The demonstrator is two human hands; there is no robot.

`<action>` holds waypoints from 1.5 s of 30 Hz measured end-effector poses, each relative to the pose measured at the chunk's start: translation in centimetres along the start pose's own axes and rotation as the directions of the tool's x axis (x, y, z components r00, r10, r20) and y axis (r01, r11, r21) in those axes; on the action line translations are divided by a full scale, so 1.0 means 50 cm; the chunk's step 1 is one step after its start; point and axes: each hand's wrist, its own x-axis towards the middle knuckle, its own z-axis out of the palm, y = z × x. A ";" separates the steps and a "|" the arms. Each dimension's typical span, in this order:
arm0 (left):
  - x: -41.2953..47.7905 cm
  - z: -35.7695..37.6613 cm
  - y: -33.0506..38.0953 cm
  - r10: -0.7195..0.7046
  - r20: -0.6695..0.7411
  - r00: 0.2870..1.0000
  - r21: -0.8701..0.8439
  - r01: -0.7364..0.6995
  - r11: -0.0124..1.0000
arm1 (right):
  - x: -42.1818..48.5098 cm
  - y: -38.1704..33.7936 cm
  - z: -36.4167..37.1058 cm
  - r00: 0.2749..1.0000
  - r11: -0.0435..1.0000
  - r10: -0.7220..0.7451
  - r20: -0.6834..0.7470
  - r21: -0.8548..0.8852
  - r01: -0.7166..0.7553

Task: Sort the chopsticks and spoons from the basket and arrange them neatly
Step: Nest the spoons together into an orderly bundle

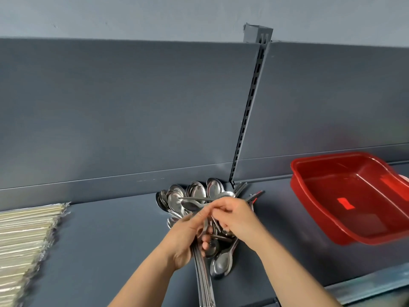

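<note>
Steel spoons [197,193] lie heaped at the back of a dark grey shelf [110,251], left hand [188,235] with its grip clamped round a bundle of spoon handles [204,282], right hand [234,218] pinching one spoon [191,205], chopsticks [26,235] stacked far left, red plastic basket [309,209] right.
</note>
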 end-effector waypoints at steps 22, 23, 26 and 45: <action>0.016 0.034 -0.052 0.079 -0.136 0.988 -0.101 -0.093 0.991 | -0.024 0.071 -0.119 0.933 0.946 0.287 -0.218 0.216 -0.241; 0.016 0.045 -0.055 0.071 -0.132 0.989 -0.121 -0.087 0.989 | -0.028 0.063 -0.108 0.942 0.931 0.288 -0.173 0.283 -0.232; 0.014 0.072 -0.064 0.038 -0.144 0.989 -0.198 -0.067 0.978 | -0.036 0.050 -0.077 0.957 0.894 0.271 -0.101 0.394 -0.211; 0.002 0.097 -0.100 0.157 -0.709 0.687 -0.220 -0.428 0.877 | -0.045 0.065 -0.141 0.861 0.891 0.056 0.506 0.365 -0.272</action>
